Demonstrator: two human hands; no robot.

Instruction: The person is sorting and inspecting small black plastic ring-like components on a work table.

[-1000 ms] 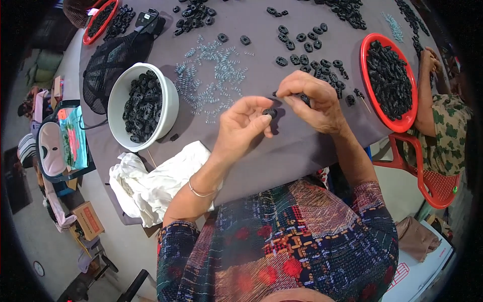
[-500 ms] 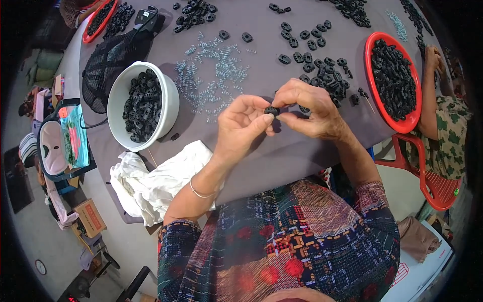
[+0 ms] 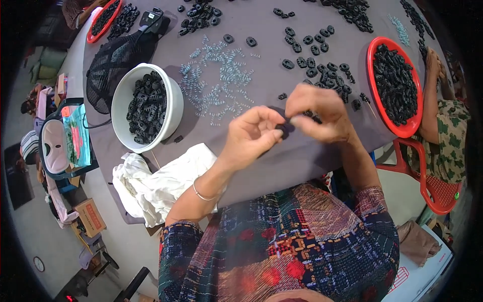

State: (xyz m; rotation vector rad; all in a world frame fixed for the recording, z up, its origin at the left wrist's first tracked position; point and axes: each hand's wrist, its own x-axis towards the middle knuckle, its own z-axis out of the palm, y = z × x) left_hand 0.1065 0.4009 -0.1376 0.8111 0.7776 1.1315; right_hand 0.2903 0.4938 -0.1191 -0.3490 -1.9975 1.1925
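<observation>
Between thumb and fingertips, my left hand [image 3: 253, 137] pinches a small black oval plastic piece [image 3: 284, 131] above the near part of the table. Just right of it is my right hand [image 3: 322, 115], blurred by motion, its fingers curled in toward the thumb. What those fingertips hold, if anything, I cannot make out. Beyond my hands lies a loose spread of small metal coil springs [image 3: 221, 75]. Several similar black oval pieces [image 3: 312, 63] are scattered past my right hand, which partly covers some of them.
A white bowl [image 3: 176, 108] of black pieces stands at left, by a black mesh bag [image 3: 100, 75] and white cloth [image 3: 166, 183]. At right are a red tray [image 3: 373, 83] of black parts, a red chair [image 3: 427, 176] and another person's hand [image 3: 433, 63].
My right hand has shifted slightly right and away from the black oval piece, opening a small gap between the hands. My left hand keeps the piece, now tilted differently. The view has shifted slightly.
</observation>
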